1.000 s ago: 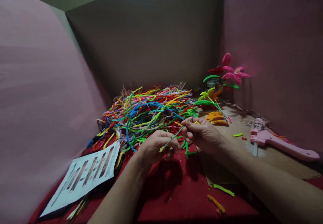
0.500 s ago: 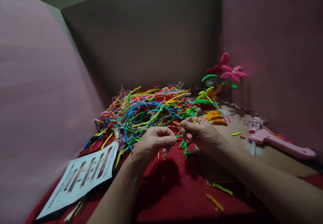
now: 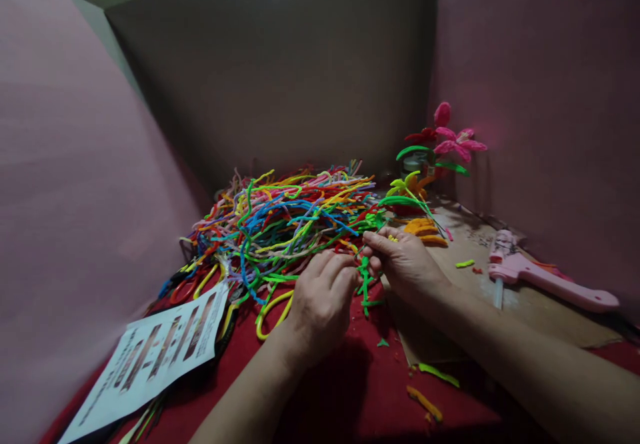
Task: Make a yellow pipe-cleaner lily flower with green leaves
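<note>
Near the centre, my right hand (image 3: 407, 257) pinches a thin green stem (image 3: 361, 250). A bit of yellow (image 3: 393, 238) shows above its fingers. My left hand (image 3: 325, 297) is closed at the lower end of that stem, its back toward me, so the fingertips are mostly hidden. Just below and between both hands lie bright green pipe cleaner pieces (image 3: 365, 291). A yellow loop (image 3: 275, 314) sits left of my left hand, and a small green scrap (image 3: 383, 343) rests on the red cloth (image 3: 330, 397).
A heap of coloured pipe cleaners (image 3: 290, 217) fills the back. At left lies a printed sheet (image 3: 150, 357). On the cardboard (image 3: 465, 297) at right are a pink glue gun (image 3: 545, 277) and orange petals (image 3: 425, 229). Pipe cleaner flowers (image 3: 457, 141) stand behind.
My left hand has turned back-up and curled in, covering much of the stem. The yellow loop has come into sight, and a small green scrap shows on the cloth. My right hand keeps its pinch.
</note>
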`<state>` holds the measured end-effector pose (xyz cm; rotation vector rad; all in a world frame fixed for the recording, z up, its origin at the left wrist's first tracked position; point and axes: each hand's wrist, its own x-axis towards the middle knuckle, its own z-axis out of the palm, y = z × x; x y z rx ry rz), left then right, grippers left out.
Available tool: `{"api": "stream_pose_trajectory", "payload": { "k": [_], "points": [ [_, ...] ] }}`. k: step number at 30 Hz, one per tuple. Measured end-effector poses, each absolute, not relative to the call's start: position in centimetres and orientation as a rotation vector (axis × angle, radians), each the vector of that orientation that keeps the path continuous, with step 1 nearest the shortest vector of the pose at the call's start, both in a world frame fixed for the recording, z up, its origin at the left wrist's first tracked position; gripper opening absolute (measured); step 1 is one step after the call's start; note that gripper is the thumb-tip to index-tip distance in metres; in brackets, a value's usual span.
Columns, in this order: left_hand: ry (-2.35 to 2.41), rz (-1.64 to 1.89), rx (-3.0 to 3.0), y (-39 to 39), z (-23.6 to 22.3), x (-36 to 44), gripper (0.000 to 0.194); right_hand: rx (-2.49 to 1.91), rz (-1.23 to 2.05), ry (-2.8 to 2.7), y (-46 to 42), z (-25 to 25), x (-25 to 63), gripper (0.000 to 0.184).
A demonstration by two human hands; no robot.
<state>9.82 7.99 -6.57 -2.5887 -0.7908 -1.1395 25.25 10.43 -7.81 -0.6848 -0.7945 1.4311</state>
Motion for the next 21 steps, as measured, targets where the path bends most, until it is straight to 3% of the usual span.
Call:
{"api": "stream_pose_trajectory", "payload": {
  "k": [4,10,15,21],
  "points": [
    [-1.314,-1.677,-2.296,8.1,-5.0,8.6,0.013,-0.618,1.469,-0.645,10.7,-7.6,25.5,0.026],
    [-1.939,-2.051,-2.419,9.4,-4.4,8.0,0.012,-0.541,1.562,-0.533,10.9,-7.6,25.7,0.018],
    [-2.007,-1.852,-2.74,9.1,-4.4,8.3,0.014,-0.54,1.55,-0.497,11.2,-7.8,25.6,0.016],
    [-1.545,-1.479,-2.717,8.7,-4.7,8.4,0.007,-0.536,1.5,-0.539,10.9,-7.4,25.7,0.018]
  ]
}}
